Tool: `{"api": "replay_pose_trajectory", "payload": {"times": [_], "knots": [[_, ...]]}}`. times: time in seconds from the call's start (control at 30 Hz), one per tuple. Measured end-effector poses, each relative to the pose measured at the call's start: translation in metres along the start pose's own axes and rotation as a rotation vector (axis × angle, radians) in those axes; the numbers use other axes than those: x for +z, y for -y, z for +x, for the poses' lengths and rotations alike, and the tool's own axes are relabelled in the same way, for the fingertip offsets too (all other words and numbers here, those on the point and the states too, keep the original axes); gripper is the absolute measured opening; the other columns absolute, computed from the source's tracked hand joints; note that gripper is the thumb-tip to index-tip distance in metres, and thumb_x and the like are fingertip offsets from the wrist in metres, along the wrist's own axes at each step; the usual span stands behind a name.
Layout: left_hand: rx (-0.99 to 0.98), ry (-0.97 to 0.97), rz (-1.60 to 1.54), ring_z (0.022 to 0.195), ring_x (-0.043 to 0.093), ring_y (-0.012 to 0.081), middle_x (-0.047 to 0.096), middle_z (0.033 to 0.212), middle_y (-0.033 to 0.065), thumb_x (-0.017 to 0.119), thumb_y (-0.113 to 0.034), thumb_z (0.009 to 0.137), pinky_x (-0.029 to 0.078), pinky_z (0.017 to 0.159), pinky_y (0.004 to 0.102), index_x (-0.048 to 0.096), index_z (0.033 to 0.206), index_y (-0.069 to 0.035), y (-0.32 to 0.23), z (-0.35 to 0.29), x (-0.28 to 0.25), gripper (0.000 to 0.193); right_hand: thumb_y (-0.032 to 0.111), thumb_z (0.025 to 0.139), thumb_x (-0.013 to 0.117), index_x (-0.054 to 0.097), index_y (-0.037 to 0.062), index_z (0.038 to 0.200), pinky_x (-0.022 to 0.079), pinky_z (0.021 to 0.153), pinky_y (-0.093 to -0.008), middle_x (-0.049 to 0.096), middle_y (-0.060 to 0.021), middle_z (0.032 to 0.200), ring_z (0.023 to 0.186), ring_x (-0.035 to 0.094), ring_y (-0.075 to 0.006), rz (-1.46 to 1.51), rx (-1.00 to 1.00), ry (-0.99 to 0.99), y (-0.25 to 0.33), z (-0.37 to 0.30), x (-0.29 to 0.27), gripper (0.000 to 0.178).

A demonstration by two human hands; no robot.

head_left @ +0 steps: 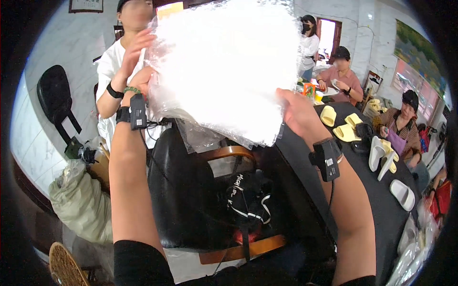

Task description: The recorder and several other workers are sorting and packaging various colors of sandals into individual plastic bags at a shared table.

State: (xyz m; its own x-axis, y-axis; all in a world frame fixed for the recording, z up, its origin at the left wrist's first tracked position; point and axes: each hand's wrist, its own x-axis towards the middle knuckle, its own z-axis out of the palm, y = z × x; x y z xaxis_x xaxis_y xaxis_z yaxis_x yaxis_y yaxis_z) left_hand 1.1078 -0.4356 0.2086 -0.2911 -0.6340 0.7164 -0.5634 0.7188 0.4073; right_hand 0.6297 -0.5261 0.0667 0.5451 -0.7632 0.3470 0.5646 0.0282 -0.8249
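A stack of clear plastic bags [224, 66], glaring white where light strikes it, is held up in front of me with both hands. My left hand [143, 78] is closed on the stack's left edge; the film partly covers its fingers. At the right edge, my right hand [296, 112] pinches the bags, thumb on the near side and the other fingers hidden behind. Loose corners of film hang below the stack. Just above my left hand, a co-worker's raised hand [137, 47] is close to the bags' left edge; whether it touches them I cannot tell.
Below the bags stands a black chair [176, 190] with wooden armrests and a black bag [248, 198] on it. To the right, a dark table [329, 162] carries yellow slippers [346, 132] and white slippers [402, 194]. A pale sack [78, 200] is at left. Several people sit or stand around.
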Motion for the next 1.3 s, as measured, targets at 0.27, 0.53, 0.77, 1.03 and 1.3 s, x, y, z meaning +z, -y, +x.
{"api": "replay_pose_trajectory", "payload": {"times": [0.27,0.53,0.77,1.03,1.3], "knots": [[-0.639,0.162,-0.991,0.139,0.037,0.0351,0.034,0.152,0.0256,0.011,-0.067,0.097,0.032,0.115,0.0460,0.027,0.146,0.010,-0.004,-0.019,0.065,0.093,0.010,0.095,0.060,0.055,-0.0043,0.121,0.051,0.090,-0.0334,0.064,-0.0106,0.115,0.103,0.063,-0.0194,-0.108,0.007,-0.043,0.012,-0.016,0.001,0.031],[-0.718,0.511,-0.597,0.139,0.037,0.0412,0.035,0.148,0.0337,0.027,-0.070,0.095,0.033,0.113,0.0517,0.024,0.150,0.007,-0.128,-0.027,0.116,0.095,0.019,0.096,0.061,0.055,-0.0006,0.121,0.051,0.091,-0.0338,0.062,-0.0101,0.117,0.104,0.062,-0.0197,-0.154,0.055,-0.119,0.025,-0.077,-0.061,0.032],[-1.182,0.995,-1.117,0.142,0.031,0.0370,0.020,0.152,0.0390,0.038,-0.069,0.094,0.007,0.120,0.0487,0.025,0.152,0.003,-0.128,-0.036,0.194,0.094,0.024,0.096,0.061,0.061,0.0014,0.109,0.053,0.081,-0.0292,0.065,-0.0071,0.104,0.094,0.064,-0.0151,-0.480,0.204,-0.168,0.029,-0.166,-0.107,0.026],[-0.870,-0.081,-0.290,0.116,0.059,0.0229,0.046,0.144,0.0180,0.046,-0.017,0.100,0.044,0.104,0.0373,0.034,0.150,-0.011,-0.109,-0.062,0.203,0.051,0.023,0.094,0.063,0.064,0.0002,0.104,0.055,0.074,-0.0284,0.068,-0.0047,0.095,0.087,0.066,-0.0136,-0.675,0.204,-0.507,0.084,-0.308,-0.199,0.025],[-0.715,0.003,-0.528,0.126,0.049,0.0251,0.042,0.148,0.0171,0.043,-0.024,0.102,0.036,0.109,0.0401,0.033,0.151,-0.010,-0.129,-0.023,0.326,0.052,0.014,0.080,0.063,0.060,0.0062,0.117,0.033,0.105,-0.0628,0.045,-0.0214,0.137,0.136,0.034,-0.0463,-2.411,0.378,-1.417,0.163,-0.523,-0.278,0.038]]}}
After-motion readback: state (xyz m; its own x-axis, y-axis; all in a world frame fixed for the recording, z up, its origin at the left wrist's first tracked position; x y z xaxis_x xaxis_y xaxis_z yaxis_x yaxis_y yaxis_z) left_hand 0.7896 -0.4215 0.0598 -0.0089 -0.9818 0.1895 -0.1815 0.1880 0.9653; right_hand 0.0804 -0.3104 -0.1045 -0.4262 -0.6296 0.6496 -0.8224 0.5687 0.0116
